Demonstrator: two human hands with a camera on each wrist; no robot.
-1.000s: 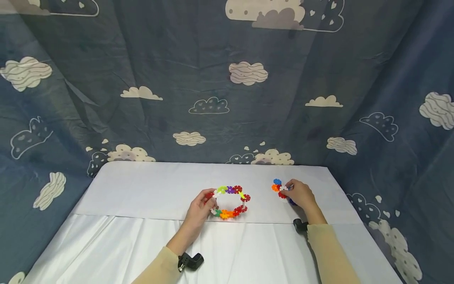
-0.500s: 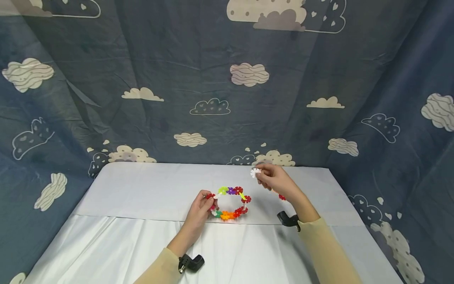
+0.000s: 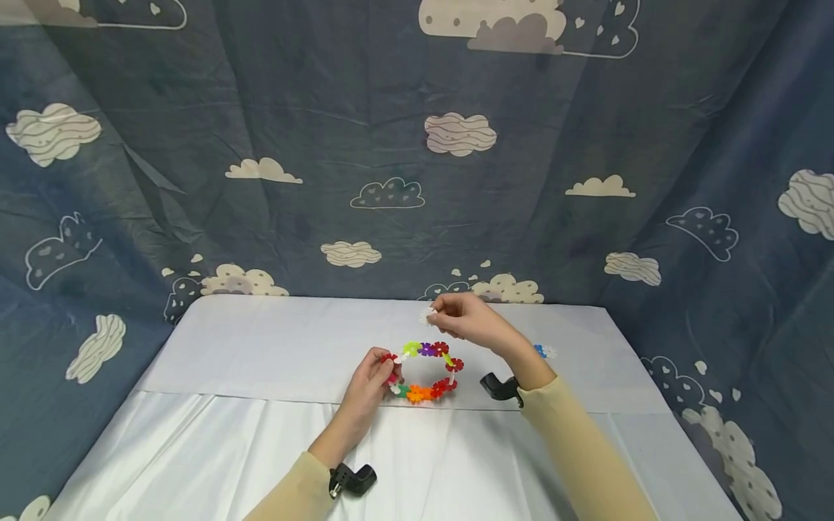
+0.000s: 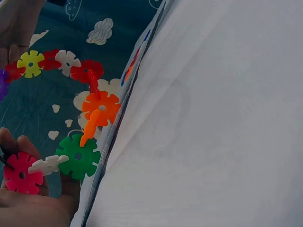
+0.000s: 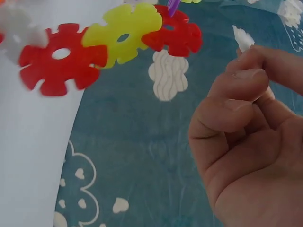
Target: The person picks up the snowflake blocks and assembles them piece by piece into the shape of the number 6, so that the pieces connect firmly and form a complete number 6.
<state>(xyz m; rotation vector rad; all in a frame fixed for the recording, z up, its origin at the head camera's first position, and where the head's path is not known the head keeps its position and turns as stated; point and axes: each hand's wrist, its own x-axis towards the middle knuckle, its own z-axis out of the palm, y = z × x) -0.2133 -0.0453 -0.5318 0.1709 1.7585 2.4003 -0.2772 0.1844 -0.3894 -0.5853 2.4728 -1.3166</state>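
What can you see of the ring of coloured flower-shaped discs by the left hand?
The ring of interlocking discs is a closed loop of flat, notched, plastic-looking pieces slotted edge to edge: red, yellow-green, purple, orange, green, white and pink. It sits near the middle of the white tablecloth. The left hand pinches its left side at the pink and white discs. The right hand is above the ring's far side, apart from it, pinching a single white disc.

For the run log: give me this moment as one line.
left hand: holds ring of snowflake discs | right hand: pinches white disc above ring | loose discs: on table
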